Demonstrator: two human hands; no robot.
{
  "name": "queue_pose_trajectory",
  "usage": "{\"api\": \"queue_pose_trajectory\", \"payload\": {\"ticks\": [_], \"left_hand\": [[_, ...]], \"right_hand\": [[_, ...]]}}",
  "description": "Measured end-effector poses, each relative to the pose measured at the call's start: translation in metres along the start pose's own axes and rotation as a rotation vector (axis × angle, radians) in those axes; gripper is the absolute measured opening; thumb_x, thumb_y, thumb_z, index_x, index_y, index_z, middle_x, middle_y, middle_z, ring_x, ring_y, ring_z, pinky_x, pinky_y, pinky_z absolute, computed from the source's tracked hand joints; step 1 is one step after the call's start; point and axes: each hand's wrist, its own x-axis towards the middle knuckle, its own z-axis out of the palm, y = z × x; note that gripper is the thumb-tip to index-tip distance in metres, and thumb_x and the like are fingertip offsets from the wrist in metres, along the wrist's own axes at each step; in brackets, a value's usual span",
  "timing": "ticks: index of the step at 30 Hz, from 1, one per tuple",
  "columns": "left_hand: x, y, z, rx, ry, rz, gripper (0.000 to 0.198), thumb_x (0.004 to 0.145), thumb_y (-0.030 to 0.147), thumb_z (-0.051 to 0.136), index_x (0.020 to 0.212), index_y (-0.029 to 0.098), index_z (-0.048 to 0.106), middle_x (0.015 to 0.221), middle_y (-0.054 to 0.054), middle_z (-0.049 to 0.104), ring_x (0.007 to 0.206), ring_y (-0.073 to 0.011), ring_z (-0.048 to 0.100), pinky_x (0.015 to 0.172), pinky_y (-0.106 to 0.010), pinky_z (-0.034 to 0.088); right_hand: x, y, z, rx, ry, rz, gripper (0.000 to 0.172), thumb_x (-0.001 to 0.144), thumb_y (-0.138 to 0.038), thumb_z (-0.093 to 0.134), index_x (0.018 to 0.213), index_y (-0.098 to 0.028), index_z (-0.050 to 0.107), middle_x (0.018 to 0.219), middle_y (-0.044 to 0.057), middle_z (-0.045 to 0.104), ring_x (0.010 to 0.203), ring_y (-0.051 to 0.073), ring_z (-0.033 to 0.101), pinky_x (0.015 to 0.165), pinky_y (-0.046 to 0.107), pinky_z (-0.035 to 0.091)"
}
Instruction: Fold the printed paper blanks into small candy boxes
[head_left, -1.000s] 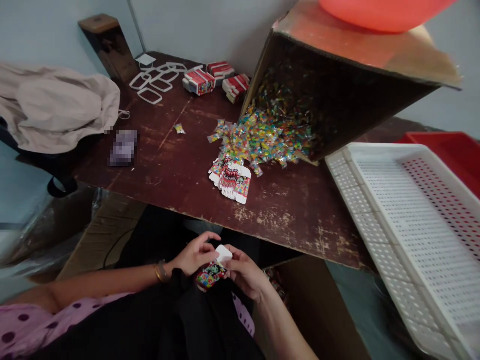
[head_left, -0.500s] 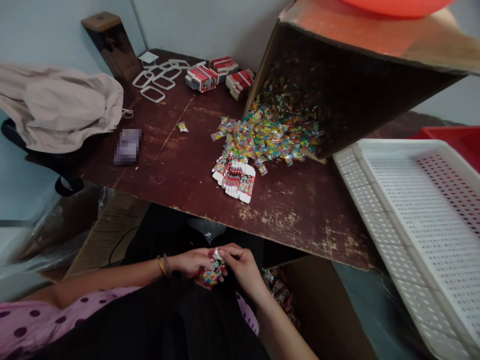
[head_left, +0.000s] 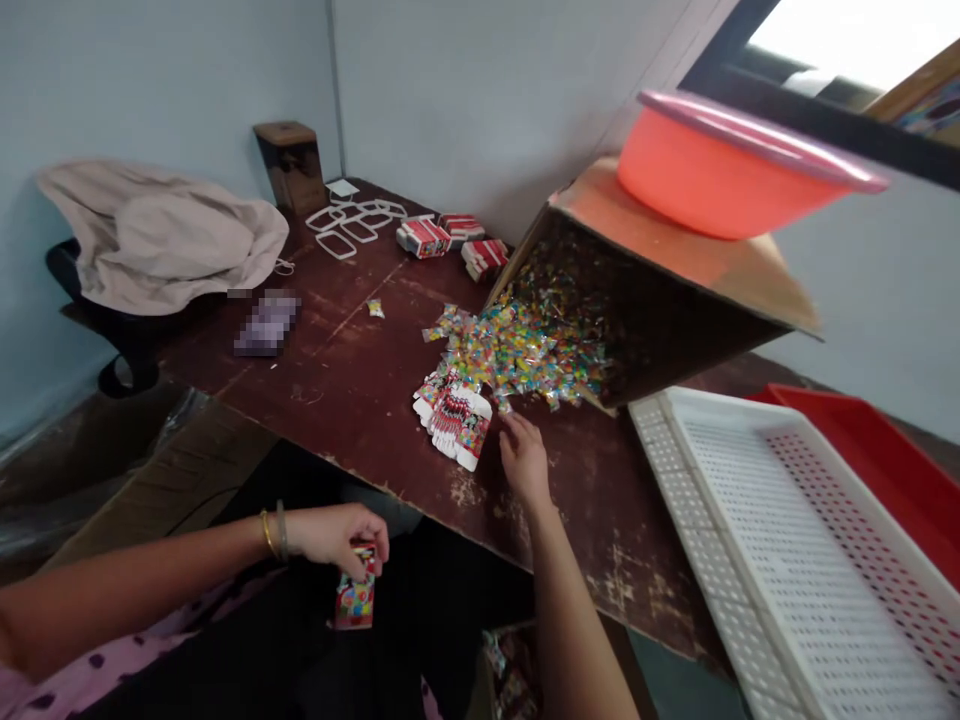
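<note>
My left hand (head_left: 335, 533) is closed round the top of a small colourful printed carton (head_left: 355, 598), held upright over my lap below the table edge. My right hand (head_left: 523, 458) reaches out over the dark wooden table (head_left: 352, 380), fingers spread and pointing at the pile of colourful wrapped sweets (head_left: 517, 345); it holds nothing. Just left of that hand lies a stack of flat printed cartons (head_left: 454, 419). The sweets spill out of a big cardboard box (head_left: 660, 290) lying on its side.
An orange plastic basin (head_left: 720, 175) sits on the cardboard box. A white perforated tray (head_left: 795, 540) over a red tray (head_left: 885, 460) stands at the right. Red-and-white filled cartons (head_left: 450, 238), white plastic frames (head_left: 349, 222), a dark block (head_left: 292, 165) and a beige cloth (head_left: 161, 240) lie further back.
My hands have parted: the right one left the small carton and reached up onto the table toward the sweets. The left keeps the carton, now upright. The view tilted up.
</note>
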Motion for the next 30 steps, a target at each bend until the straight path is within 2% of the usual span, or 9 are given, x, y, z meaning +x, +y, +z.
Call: {"api": "queue_pose_trajectory", "payload": {"ticks": [3,5,10,12,16,19,21,26,30], "left_hand": [[-0.013,0.003,-0.024,0.25,-0.154,-0.088,0.039,0.052,0.03,0.087,0.085,0.021,0.069,0.071,0.004,0.067,0.064,-0.0135,0.056,0.059,-0.022,0.042],[-0.018,0.004,-0.032,0.274,-0.109,-0.098,0.032,0.054,0.029,0.085,0.076,0.018,0.066,0.064,0.006,0.062,0.058,-0.0105,0.051,0.054,-0.02,0.037],[-0.013,0.015,-0.028,-0.249,0.273,0.027,0.039,0.063,0.032,0.082,0.087,0.017,0.055,0.077,0.002,0.067,0.064,-0.0138,0.063,0.06,-0.025,0.048],[-0.005,0.021,-0.021,-0.447,0.294,0.09,0.046,0.066,0.031,0.081,0.101,0.017,0.054,0.088,-0.003,0.07,0.071,-0.0169,0.068,0.068,-0.031,0.052],[0.017,0.027,-0.001,-0.535,0.229,0.125,0.051,0.069,0.029,0.079,0.11,0.017,0.053,0.088,-0.005,0.069,0.072,-0.0167,0.068,0.071,-0.033,0.055],[0.031,0.024,0.016,-0.333,0.182,0.045,0.048,0.071,0.028,0.077,0.113,0.019,0.055,0.092,-0.003,0.066,0.069,-0.0138,0.065,0.058,-0.027,0.055],[0.036,0.021,0.026,-0.22,0.133,0.011,0.045,0.07,0.025,0.074,0.111,0.019,0.057,0.089,-0.002,0.065,0.068,-0.0128,0.063,0.052,-0.022,0.053],[0.034,0.02,0.036,-0.091,0.108,0.073,0.034,0.072,0.02,0.066,0.104,0.017,0.056,0.08,0.001,0.06,0.066,-0.0121,0.059,0.045,-0.019,0.051],[0.028,0.024,0.035,-0.081,0.143,0.063,0.033,0.072,0.025,0.067,0.102,0.017,0.054,0.075,0.002,0.058,0.061,-0.0116,0.058,0.039,-0.016,0.045]], "right_hand": [[0.037,0.029,0.011,-0.066,-0.008,-0.02,0.044,0.087,-0.019,0.044,0.129,-0.017,0.059,0.135,0.014,0.056,0.126,0.029,0.044,0.105,0.05,0.035],[0.027,0.034,0.017,-0.1,-0.002,-0.009,0.043,0.09,-0.023,0.042,0.129,-0.016,0.058,0.135,0.015,0.055,0.127,0.03,0.044,0.105,0.051,0.033],[-0.084,0.02,0.017,-0.238,0.018,0.027,0.058,0.093,-0.048,0.046,0.142,-0.019,0.042,0.143,0.015,0.047,0.129,0.033,0.04,0.103,0.054,0.032],[-0.136,0.007,0.016,-0.254,-0.013,0.003,0.064,0.089,-0.052,0.052,0.144,-0.022,0.04,0.144,0.015,0.047,0.127,0.035,0.042,0.101,0.055,0.033],[-0.193,-0.038,0.017,0.111,0.017,0.13,0.033,0.098,-0.035,0.041,0.124,-0.024,0.058,0.116,0.012,0.065,0.106,0.025,0.06,0.092,0.043,0.045],[-0.185,-0.077,0.014,0.541,-0.003,0.333,0.021,0.096,-0.034,0.047,0.111,-0.022,0.057,0.099,0.007,0.069,0.089,0.019,0.066,0.081,0.032,0.05],[-0.163,-0.093,0.007,0.649,0.002,0.367,0.017,0.093,-0.036,0.054,0.101,-0.021,0.057,0.092,0.004,0.069,0.084,0.018,0.065,0.078,0.029,0.05],[-0.112,-0.099,-0.011,0.431,-0.071,0.127,0.014,0.09,-0.033,0.059,0.085,-0.021,0.064,0.084,0.003,0.064,0.08,0.019,0.057,0.074,0.03,0.045],[-0.105,-0.103,-0.008,0.275,-0.24,-0.106,0.01,0.089,-0.027,0.061,0.086,-0.024,0.07,0.091,0.004,0.062,0.091,0.021,0.052,0.084,0.038,0.039]]}}
